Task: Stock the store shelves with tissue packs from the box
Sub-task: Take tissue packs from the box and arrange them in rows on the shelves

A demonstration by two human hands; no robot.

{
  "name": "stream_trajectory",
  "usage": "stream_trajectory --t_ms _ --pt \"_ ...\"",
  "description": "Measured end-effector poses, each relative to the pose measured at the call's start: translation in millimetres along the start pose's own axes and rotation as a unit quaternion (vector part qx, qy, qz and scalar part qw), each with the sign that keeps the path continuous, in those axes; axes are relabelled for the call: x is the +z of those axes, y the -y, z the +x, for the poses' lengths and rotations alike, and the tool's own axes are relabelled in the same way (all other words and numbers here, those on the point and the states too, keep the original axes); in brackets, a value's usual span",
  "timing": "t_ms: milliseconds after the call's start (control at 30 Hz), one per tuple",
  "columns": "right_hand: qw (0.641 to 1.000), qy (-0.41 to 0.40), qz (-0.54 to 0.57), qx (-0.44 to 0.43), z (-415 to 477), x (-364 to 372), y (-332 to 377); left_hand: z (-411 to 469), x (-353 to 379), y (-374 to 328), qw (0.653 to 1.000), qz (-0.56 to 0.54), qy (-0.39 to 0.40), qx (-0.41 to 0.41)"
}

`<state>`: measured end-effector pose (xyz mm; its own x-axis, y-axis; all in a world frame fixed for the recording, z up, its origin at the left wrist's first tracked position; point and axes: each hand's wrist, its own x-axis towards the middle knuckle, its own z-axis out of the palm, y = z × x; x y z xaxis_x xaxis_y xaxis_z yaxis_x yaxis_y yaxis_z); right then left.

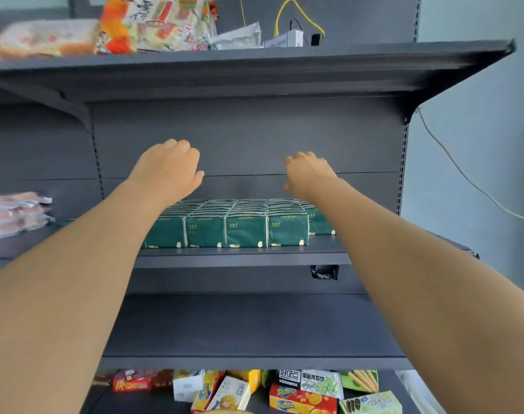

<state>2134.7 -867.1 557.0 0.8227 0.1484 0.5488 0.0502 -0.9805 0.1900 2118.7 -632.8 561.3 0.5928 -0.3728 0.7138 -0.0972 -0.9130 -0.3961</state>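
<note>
Several dark green tissue packs (pixel 246 230) stand in neat rows on the middle grey shelf (pixel 242 254). Both my arms reach out over them. My left hand (pixel 169 167) hovers above the left rear of the rows with its fingers curled downward and nothing in them. My right hand (pixel 308 173) hovers above the right rear of the rows, fingers loosely curled, also holding nothing. Neither hand touches the packs. The box is out of sight.
The upper shelf (pixel 254 59) carries bagged snacks (pixel 153 22), a small white device (pixel 293 38) and a yellow cable. Clear-wrapped packets (pixel 15 213) lie on the shelf to the left. Below is a bare shelf (pixel 248 330), then boxed biscuits (pixel 302 398).
</note>
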Motion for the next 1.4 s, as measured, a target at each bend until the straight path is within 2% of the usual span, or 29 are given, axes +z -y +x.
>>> stream_trajectory --t_ms 200,333,600,767,1000,1233,1400 --pt "0.999 -0.021 0.033 -0.034 -49 -33 16 -52 -54 -2 0.998 0.046 0.051 -0.013" --pt "0.997 -0.021 0.067 -0.040 -88 -44 26 -88 -72 -13 0.994 0.035 0.099 -0.017" --pt "0.993 0.055 0.088 -0.060 -144 -18 67 -168 -60 -15 0.980 -0.009 0.194 -0.040" --pt "0.984 0.139 0.081 -0.075 -157 38 110 -218 9 -11 0.965 -0.041 0.259 -0.027" --pt "0.956 0.272 0.077 -0.081 -158 157 187 -283 148 -5 0.934 -0.120 0.336 0.019" --pt "0.907 0.412 0.075 -0.030 -189 273 240 -340 270 11 0.885 -0.171 0.428 0.062" --pt "0.858 0.507 0.083 0.002 -236 342 263 -389 326 -8 0.849 -0.221 0.475 0.062"
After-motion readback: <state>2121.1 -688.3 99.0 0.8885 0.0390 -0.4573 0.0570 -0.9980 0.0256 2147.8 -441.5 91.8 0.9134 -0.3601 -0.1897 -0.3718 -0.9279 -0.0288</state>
